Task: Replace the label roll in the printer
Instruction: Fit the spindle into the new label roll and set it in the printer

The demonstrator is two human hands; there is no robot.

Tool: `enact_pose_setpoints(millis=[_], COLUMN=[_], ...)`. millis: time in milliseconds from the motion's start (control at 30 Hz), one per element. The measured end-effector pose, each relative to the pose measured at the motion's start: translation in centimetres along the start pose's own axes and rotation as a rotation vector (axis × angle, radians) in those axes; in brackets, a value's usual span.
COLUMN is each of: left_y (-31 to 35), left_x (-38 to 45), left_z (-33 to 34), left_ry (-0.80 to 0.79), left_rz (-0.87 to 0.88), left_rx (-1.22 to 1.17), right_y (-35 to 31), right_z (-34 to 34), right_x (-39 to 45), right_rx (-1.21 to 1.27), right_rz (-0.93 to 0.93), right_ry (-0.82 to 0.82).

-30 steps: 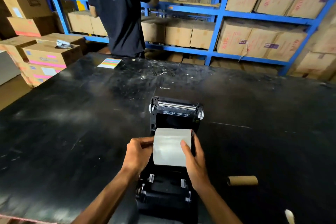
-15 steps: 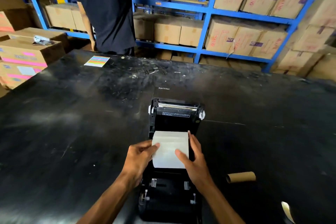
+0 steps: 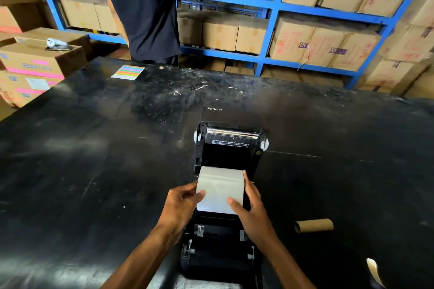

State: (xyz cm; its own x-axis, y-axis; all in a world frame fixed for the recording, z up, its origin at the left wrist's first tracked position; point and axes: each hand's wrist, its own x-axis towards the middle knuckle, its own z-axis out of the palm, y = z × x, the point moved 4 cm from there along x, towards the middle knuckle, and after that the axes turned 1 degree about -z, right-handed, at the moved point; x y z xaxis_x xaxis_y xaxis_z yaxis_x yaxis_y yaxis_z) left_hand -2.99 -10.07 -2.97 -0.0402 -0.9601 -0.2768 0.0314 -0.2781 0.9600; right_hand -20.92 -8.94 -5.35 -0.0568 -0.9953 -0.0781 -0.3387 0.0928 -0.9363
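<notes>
Your left hand (image 3: 182, 204) and right hand (image 3: 252, 209) grip white label roll (image 3: 219, 189) at both ends, inside open printer (image 3: 225, 206) on black worktop (image 3: 94, 171). Empty cardboard tube (image 3: 313, 225) lies right.

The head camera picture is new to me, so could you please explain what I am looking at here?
This view comes from a camera worn on a person's head, looking forward and down at their own two bare hands. On the black table stands a label printer with its lid swung open away from the wearer. A white label roll sits in the printer's bay. The left hand and the right hand press on it from either side, thumbs on its face. This grip looks like seating or adjusting the roll.

To the right lies a bare cardboard core, probably the used-up roll. A striped colour card lies at the far edge. Behind it another person faces blue shelves stacked with cartons.
</notes>
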Motion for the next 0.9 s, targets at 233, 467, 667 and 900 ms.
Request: enact_pose_setpoints(millis=[233,467,667,900], left_y=[-1.2,-1.7,-1.9,-1.5], left_x=[0.4,0.6,1.0,0.8], left_z=[-0.2,0.2,0.2,-0.1], left_ry=[0.015,0.006,0.069,0.214], left_rz=[0.000,0.014,0.088,0.245], left_rx=[0.049,0.142,0.330,0.450], right_y=[0.3,0.7,1.1,0.7], right_z=[-0.8,-1.3,-1.3,-1.8], right_x=[-0.3,-0.5,-0.5,-1.0], right_rx=[-0.129,-0.203,-0.233,-0.088], right_rz=[0.064,0.131,0.162,0.005], right_ry=[-0.050,-0.077,-0.099,0.162])
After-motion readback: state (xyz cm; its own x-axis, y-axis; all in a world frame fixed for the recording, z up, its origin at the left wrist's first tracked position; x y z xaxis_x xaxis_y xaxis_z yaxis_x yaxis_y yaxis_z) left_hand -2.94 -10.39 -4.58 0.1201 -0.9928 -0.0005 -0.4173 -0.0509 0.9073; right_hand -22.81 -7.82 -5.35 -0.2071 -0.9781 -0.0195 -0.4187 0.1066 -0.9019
